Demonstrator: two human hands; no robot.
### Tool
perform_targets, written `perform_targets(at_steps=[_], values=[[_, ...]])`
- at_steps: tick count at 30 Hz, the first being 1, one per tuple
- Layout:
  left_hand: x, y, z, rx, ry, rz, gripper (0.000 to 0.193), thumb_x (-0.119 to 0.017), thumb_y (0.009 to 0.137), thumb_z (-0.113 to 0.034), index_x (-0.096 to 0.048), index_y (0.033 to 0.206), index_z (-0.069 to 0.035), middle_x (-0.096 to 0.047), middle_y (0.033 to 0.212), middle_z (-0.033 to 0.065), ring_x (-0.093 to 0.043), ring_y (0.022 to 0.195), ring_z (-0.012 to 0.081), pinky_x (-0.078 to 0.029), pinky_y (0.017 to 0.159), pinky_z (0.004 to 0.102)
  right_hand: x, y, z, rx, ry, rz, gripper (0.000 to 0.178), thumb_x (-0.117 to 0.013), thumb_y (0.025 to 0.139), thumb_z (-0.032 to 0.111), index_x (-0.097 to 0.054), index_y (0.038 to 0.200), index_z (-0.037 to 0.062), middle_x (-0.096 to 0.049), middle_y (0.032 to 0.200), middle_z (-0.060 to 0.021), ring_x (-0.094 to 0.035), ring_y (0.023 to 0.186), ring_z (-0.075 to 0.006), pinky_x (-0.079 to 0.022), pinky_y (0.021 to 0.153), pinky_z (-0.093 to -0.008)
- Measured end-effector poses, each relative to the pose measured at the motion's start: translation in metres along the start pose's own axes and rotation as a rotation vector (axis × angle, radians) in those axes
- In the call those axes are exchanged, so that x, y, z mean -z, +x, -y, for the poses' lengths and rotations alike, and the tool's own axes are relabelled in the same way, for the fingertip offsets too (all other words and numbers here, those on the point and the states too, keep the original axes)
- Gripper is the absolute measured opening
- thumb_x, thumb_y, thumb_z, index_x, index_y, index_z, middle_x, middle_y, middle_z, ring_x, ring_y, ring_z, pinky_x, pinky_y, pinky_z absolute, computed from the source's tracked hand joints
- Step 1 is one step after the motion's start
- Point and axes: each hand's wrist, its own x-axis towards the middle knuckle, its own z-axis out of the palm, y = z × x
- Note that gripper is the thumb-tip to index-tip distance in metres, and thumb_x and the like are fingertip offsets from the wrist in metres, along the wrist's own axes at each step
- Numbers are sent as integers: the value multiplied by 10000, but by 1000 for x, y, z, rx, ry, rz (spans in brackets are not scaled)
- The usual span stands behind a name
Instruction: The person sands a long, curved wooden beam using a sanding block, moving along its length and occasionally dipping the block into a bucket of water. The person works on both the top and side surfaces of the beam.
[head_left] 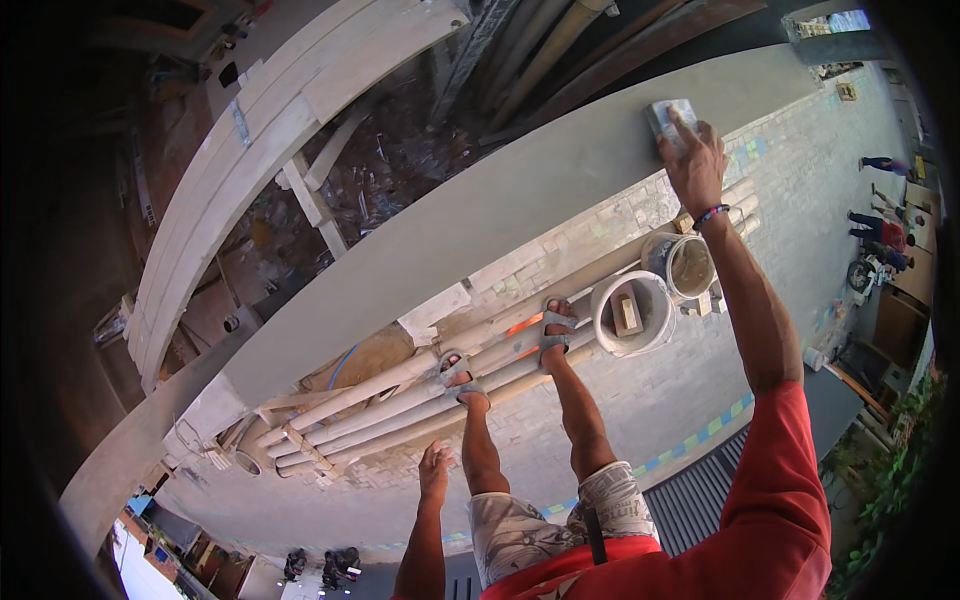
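My right hand [692, 168] is closed around a pale grey rectangular block [668, 118], possibly a sponge or float; its kind is not certain. The block rests against a smooth grey plastered band [540, 185] that curves across the view. Low at my side hangs my left hand [435, 470], fingers loosely apart, with nothing seen in it. Below the right arm stand a white bucket [601, 322] with a wooden-backed block [627, 312] inside and a second, stained bucket [655, 262].
My sandalled feet stand on several long round poles [400, 405] laid side by side. Beyond the band are a curved wooden form [290, 120] and a dark recess with debris [390, 165]. Paved ground [800, 190] stretches right, where people [880, 235] stand near a motorbike [858, 273].
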Motion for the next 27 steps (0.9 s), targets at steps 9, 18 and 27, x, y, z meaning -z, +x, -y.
perform_targets(at_steps=[9, 18, 27], values=[[11, -2, 5, 107, 24, -7, 540, -563, 987, -269, -422, 1403, 46, -606, 1222, 212, -654, 1020, 271, -537, 877, 361, 1, -23, 22, 209, 92, -5, 461, -670, 883, 339, -607, 1337, 289, -514, 1260, -204, -505, 1124, -398, -414, 929, -533], [-10, 8, -14, 89, 139, 51, 521, -543, 995, -248, -422, 1411, 42, -604, 1235, 208, -660, 1013, 260, -524, 861, 347, -4, -22, 43, 264, 118, 51, 489, -668, 874, 359, -591, 1356, 324, -492, 1298, -227, -488, 1173, -387, -378, 1004, -529], [-55, 19, -39, 62, 172, 116, 543, -539, 975, -243, -413, 1412, 55, -616, 1238, 219, -667, 1021, 272, -514, 891, 340, -4, 10, 16, 203, 146, 18, 450, -668, 879, 347, -614, 1324, 306, -488, 1314, -195, -504, 1134, -381, -429, 927, -514]])
